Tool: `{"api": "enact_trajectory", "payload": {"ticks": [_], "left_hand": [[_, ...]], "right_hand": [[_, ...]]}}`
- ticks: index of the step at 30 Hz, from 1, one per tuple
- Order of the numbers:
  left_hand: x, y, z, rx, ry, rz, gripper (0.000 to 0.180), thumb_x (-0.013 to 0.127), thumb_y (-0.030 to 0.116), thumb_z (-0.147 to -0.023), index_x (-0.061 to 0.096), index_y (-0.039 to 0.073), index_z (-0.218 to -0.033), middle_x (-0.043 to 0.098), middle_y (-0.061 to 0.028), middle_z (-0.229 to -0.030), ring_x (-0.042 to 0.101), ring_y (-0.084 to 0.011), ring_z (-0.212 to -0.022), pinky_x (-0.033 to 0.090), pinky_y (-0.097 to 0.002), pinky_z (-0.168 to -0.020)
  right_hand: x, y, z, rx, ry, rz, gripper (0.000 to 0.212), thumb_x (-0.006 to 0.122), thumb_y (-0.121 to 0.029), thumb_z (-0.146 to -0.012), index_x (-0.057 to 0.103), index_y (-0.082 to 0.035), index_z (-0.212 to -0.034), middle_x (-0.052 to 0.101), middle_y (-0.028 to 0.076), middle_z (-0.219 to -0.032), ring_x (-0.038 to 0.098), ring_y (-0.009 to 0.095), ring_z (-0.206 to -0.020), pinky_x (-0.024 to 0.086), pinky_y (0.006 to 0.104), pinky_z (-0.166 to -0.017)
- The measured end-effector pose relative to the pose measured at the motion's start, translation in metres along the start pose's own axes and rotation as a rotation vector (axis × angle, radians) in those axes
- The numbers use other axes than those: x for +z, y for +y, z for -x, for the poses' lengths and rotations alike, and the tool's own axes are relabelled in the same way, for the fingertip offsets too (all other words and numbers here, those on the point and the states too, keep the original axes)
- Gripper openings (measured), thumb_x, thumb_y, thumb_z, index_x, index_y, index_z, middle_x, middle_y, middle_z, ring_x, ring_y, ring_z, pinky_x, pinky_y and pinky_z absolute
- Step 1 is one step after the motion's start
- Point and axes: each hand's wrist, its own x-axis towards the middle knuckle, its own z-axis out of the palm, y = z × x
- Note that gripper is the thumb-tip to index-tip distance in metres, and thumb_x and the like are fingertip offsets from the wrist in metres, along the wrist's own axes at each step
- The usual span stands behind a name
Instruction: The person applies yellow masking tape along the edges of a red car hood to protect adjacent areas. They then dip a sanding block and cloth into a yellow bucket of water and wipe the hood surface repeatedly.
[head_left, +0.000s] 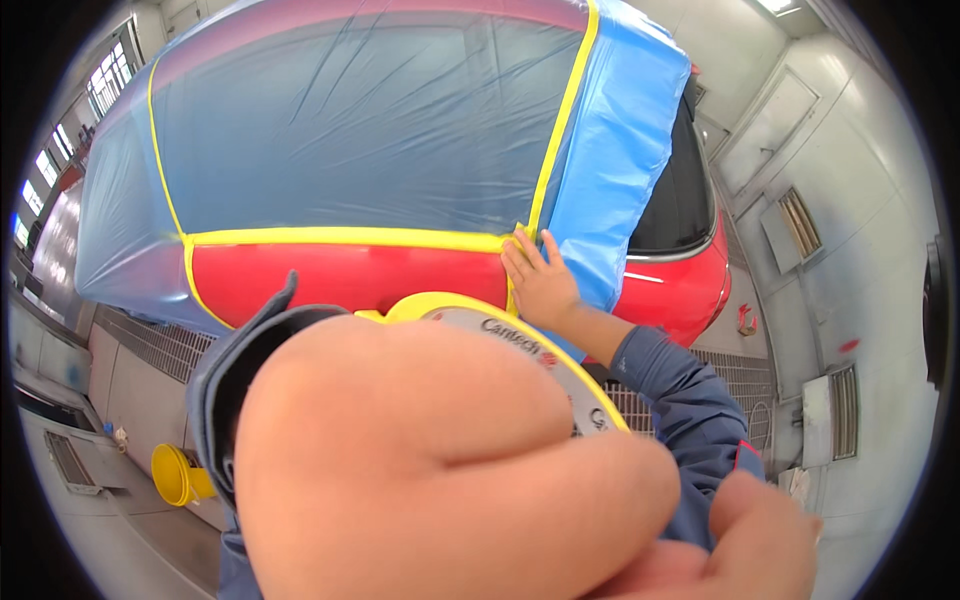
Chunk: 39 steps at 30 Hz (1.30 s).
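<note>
My left hand [450, 420] fills the lower middle, very close and blurred, with its fingers curled. Just beyond it is a large roll of yellow masking tape [490, 325] with a grey face. My left hand appears closed on this roll, though the grip itself is mostly hidden. Farther out, my right hand [545, 285] lies with fingers spread against a yellow tape strip on a red car panel [340, 275]. Its fingertips are near the corner where a long horizontal tape strip [350, 237] meets the upright one. Translucent film [380, 130] covers the glass above.
Blue plastic sheeting [615, 150] hangs beside my right hand, next to an uncovered dark rear window [675, 195]. Floor grating [150, 340] runs along the car. A yellow bucket [178, 475] lies at the lower left. Pale walls with vents [798, 225] stand at right.
</note>
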Motion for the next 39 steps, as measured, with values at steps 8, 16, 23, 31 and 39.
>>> {"api": "enact_trajectory", "payload": {"ticks": [8,16,23,31,39], "left_hand": [[0.025,-0.001,0.058,-0.116,-0.017,-0.051,0.023,0.068,0.01,-0.079,0.071,0.006,-0.102,0.06,-0.0067,-0.082,0.055,-0.0202,-0.067,0.045,-0.0334,-0.06],[0.119,0.013,0.182,-0.706,-0.022,0.022,0.043,0.051,-0.02,-0.077,0.073,-0.001,-0.109,0.062,-0.0138,-0.096,0.064,-0.0225,-0.078,0.051,-0.0272,-0.071],[0.172,0.051,0.187,-0.928,0.201,-0.034,0.038,0.049,-0.018,-0.08,0.073,-0.001,-0.104,0.063,-0.0135,-0.094,0.064,-0.024,-0.079,0.051,-0.0278,-0.072],[0.199,0.104,0.178,-1.001,0.28,-0.248,0.036,0.05,-0.018,-0.078,0.073,-0.001,-0.099,0.064,-0.0132,-0.091,0.063,-0.0234,-0.075,0.051,-0.029,-0.068],[0.226,0.156,0.174,-1.102,0.416,-0.404,0.037,0.047,-0.018,-0.078,0.073,-0.001,-0.097,0.064,-0.0123,-0.089,0.061,-0.0187,-0.071,0.048,-0.0259,-0.063]], "right_hand": [[0.012,-0.016,0.014,-0.041,-0.082,0.024,0.066,0.043,-0.043,-0.101,0.039,-0.002,-0.152,0.028,0.015,-0.164,0.011,0.026,-0.155,0.006,0.0566,-0.123],[0.036,-0.012,0.049,-0.274,0.124,-0.089,0.054,0.054,-0.043,-0.096,0.059,-0.008,-0.137,0.043,0.013,-0.153,0.026,0.027,-0.15,0.015,0.0553,-0.122],[0.032,0.05,-0.011,-0.646,0.326,-0.098,0.028,0.061,-0.03,-0.087,0.073,-0.011,-0.104,0.065,0.004,-0.112,0.045,0.027,-0.135,0.015,0.0582,-0.123],[0.018,0.078,-0.061,-0.81,0.397,-0.042,0.017,0.061,-0.019,-0.087,0.073,-0.016,-0.098,0.068,-0.003,-0.103,0.047,0.022,-0.132,0.011,0.0551,-0.126],[0.046,0.051,-0.04,-0.987,0.46,-0.164,0.011,0.061,-0.017,-0.081,0.07,-0.013,-0.084,0.061,0.002,-0.087,0.054,0.024,-0.115,0.017,0.0556,-0.125]]}}
